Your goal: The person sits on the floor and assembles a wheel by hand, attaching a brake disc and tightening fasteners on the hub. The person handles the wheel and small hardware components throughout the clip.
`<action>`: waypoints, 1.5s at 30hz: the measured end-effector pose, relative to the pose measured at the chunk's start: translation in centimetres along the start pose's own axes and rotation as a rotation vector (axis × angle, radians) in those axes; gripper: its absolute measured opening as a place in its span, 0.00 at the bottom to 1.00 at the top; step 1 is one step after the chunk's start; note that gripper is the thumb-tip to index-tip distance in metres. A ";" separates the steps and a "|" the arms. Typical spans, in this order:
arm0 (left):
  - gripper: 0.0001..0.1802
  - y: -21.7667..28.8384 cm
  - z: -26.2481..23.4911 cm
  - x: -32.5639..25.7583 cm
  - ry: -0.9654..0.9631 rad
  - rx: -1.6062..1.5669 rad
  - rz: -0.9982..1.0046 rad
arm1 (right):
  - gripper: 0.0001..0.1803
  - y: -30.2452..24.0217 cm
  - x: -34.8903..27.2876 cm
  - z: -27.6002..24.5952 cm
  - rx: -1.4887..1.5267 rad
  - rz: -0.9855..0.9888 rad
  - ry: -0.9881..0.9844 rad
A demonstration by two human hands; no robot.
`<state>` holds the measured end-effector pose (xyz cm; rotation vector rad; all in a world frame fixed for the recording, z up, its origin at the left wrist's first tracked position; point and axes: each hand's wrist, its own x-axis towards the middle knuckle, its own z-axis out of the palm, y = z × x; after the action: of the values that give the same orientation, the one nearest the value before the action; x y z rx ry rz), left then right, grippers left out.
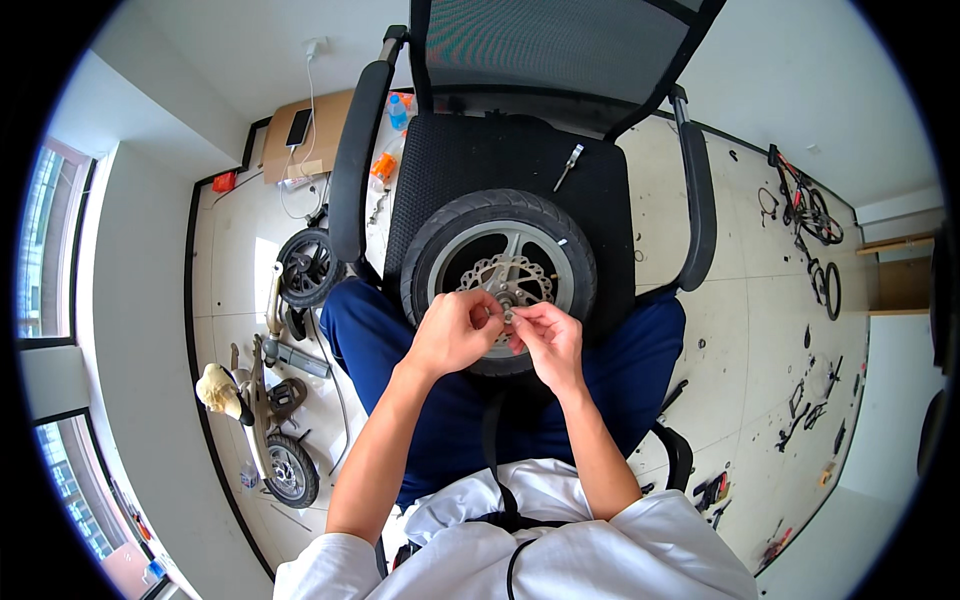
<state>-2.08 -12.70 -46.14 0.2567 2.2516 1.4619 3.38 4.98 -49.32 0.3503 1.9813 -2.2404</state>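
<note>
A small black-tyred wheel (450, 232) with a silver rim and a metal brake disc (528, 272) lies flat on the seat of a black mesh office chair (480, 160). My left hand (455, 330) and my right hand (548, 338) meet over the wheel's hub at its near edge. The fingertips of both hands pinch a small metal part at the hub; the part itself is too small to make out. A silver hand tool (568, 165) lies on the seat behind the wheel. My knees in blue trousers press against the chair's front.
A partly dismantled scooter (262, 400) with two small wheels lies on the floor at the left. A cardboard sheet (320, 130) with a phone and cable sits at the back left. Bicycle parts and tools (810, 220) are scattered on the floor at the right.
</note>
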 end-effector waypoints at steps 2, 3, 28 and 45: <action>0.08 0.1 0.0 0.0 -0.002 -0.007 0.000 | 0.05 0.1 0.0 -0.1 0.013 -0.008 -0.012; 0.07 0.1 0.0 0.0 -0.003 -0.011 -0.001 | 0.05 0.3 0.1 -0.3 0.024 -0.014 -0.023; 0.07 0.0 0.8 -0.2 0.149 -0.011 0.177 | 0.03 2.7 -2.5 1.6 -0.272 -0.153 0.021; 0.12 0.7 0.5 -0.6 0.186 0.206 0.189 | 0.15 1.4 -1.2 1.3 -0.360 -0.331 0.149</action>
<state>-1.42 -12.20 -45.54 0.4232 2.5944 1.3946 4.81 3.49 -50.23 0.1588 2.6324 -2.0076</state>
